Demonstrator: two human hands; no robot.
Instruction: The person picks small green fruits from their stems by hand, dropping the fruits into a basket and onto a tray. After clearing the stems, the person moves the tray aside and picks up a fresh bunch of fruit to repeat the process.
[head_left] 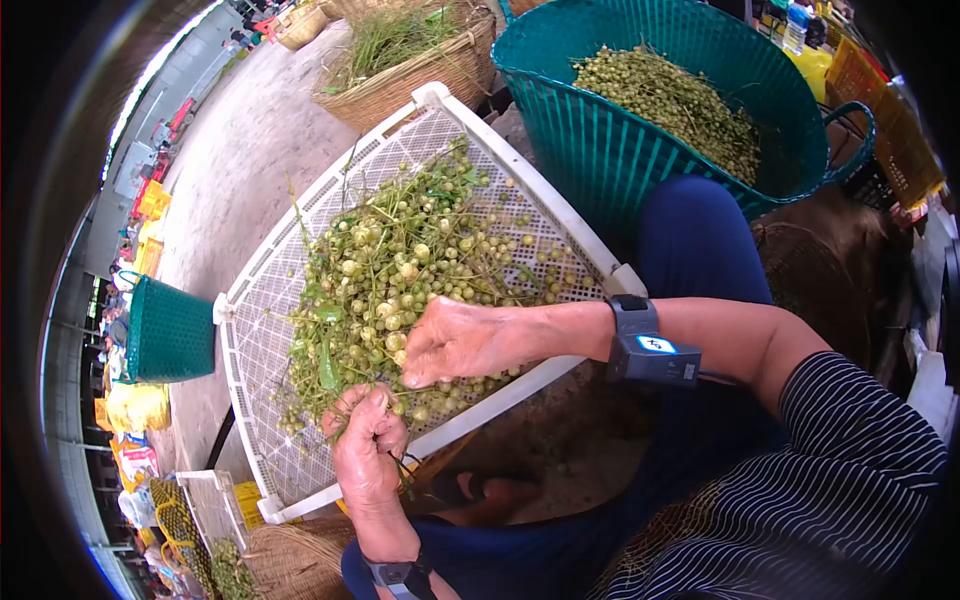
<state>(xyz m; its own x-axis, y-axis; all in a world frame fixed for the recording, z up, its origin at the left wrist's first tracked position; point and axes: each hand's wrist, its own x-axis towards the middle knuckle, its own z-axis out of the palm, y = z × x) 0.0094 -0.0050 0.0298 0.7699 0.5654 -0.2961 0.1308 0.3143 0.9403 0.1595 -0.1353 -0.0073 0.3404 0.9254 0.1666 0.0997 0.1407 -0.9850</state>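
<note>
A white plastic mesh tray [270, 400] lies tilted in front of me, bearing a heap of small round green berries [395, 270] mixed with thin stems and a few leaves. Low at the tray's near edge, my left hand [370, 440] is closed, with thin dark-green stems poking out below its palm. My right hand [455, 340] reaches in from the right over the berries, its fingers bent and pressed together just above the left hand. What lies between the right fingertips is hidden.
A big teal woven basket [600, 150] holding more green berries stands at the upper right, by my knee. Beyond the tray is a wicker basket [420, 85] of green stalks. Another teal basket [170, 330] stands left. A wicker basket [290, 560] sits at lower left.
</note>
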